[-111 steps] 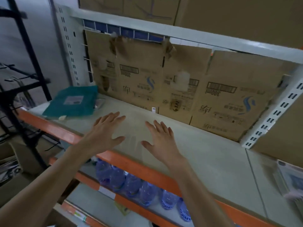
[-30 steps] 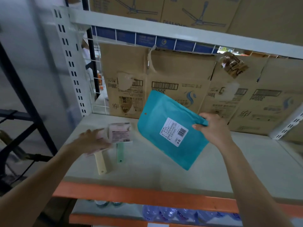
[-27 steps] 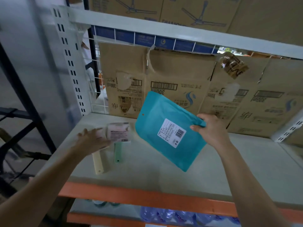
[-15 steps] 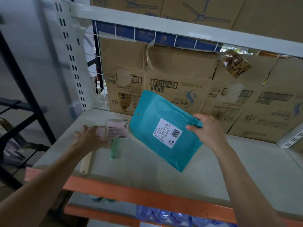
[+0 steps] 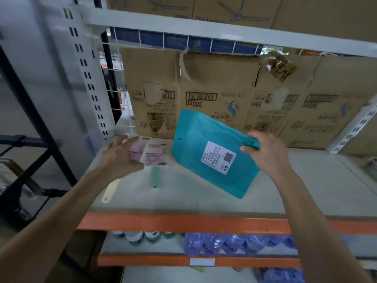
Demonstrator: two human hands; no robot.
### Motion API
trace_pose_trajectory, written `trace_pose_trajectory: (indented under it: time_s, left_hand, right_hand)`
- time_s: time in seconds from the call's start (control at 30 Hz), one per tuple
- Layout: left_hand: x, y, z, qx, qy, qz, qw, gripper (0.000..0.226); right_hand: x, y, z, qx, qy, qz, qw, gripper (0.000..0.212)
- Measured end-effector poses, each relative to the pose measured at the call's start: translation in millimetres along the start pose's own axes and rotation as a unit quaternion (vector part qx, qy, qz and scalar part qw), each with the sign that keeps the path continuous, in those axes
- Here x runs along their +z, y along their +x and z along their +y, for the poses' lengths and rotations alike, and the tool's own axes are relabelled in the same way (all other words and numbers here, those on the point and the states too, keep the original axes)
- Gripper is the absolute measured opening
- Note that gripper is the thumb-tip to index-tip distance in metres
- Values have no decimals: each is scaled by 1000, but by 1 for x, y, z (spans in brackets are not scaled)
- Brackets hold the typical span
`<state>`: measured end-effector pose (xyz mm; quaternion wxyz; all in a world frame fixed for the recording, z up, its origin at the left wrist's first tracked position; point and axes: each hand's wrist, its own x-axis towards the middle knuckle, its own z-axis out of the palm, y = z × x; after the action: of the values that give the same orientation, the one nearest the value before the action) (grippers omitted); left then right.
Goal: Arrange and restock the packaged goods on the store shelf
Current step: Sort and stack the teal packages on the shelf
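Observation:
A teal pouch (image 5: 210,150) with a white barcode label hangs tilted above the grey shelf board (image 5: 204,199), pinched at its upper right corner by my right hand (image 5: 267,154). To its left lie two packaged brushes: one with a green handle (image 5: 155,176) and a pinkish card top (image 5: 156,157), one with a cream handle (image 5: 111,190). My left hand (image 5: 122,158) hovers over the cream-handled brush's pink card with fingers spread, holding nothing; whether it touches the card I cannot tell.
Flattened cardboard boxes (image 5: 216,99) line the back of the shelf. An orange beam (image 5: 183,222) fronts the board. Water bottles (image 5: 224,242) fill the shelf below. A white slotted upright (image 5: 87,74) and black rack (image 5: 30,119) stand at the left.
My left hand has opened and lifted off the brush packs, which now lie farther back. The teal pouch stays in my right hand, shifted slightly.

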<state>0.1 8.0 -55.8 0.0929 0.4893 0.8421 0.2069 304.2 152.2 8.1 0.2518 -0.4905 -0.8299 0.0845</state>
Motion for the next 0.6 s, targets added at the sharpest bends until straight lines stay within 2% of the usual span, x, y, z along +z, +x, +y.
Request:
trace_pose_trajectory:
  time_s: [0.23, 0.33, 0.6]
  left_hand:
    - [2, -15, 37, 98, -13, -50, 994, 93]
    - [10, -18, 59, 145, -25, -48, 988, 90]
    - [51, -21, 128, 243, -26, -69, 967, 105]
  right_hand:
    - [-33, -49, 8, 87, -34, 18, 995, 37]
    - [-50, -68, 23, 104, -35, 46, 993, 34]
    - [-96, -101, 81, 148, -51, 92, 983, 33]
